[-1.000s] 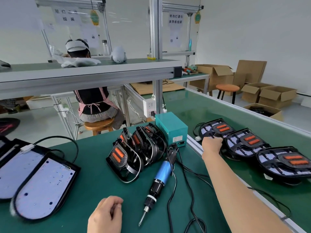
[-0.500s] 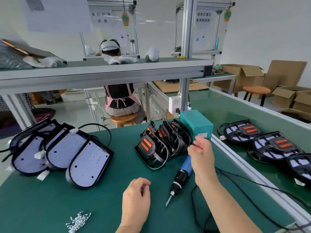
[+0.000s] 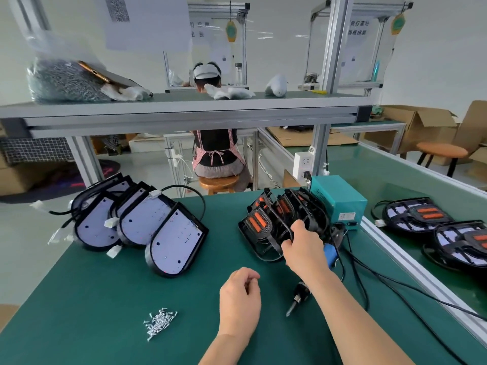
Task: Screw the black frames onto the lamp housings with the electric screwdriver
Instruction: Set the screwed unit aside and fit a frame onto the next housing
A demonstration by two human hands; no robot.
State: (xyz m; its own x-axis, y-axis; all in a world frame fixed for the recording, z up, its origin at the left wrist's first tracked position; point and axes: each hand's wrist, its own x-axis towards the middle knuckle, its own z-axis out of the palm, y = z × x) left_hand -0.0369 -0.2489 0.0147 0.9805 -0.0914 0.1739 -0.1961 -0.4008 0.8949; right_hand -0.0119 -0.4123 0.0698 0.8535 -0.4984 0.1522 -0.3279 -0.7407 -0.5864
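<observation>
Right hand (image 3: 303, 248) is pinching the near frame (image 3: 257, 225); left hand (image 3: 239, 299) is resting loosely curled, empty; a hasty tug could topple the stack (image 3: 305, 206).

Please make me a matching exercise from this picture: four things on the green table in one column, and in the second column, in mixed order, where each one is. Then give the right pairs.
Things:
1. screws
2. electric screwdriver
3. lamp housings
4. black frames

Places:
a. leaning in a row on the left side
b. gripped by the right hand
c. in a loose pile, left of the left hand
d. lying flat, partly under the right forearm

Pairs: 1-c, 2-d, 3-a, 4-b.
</observation>
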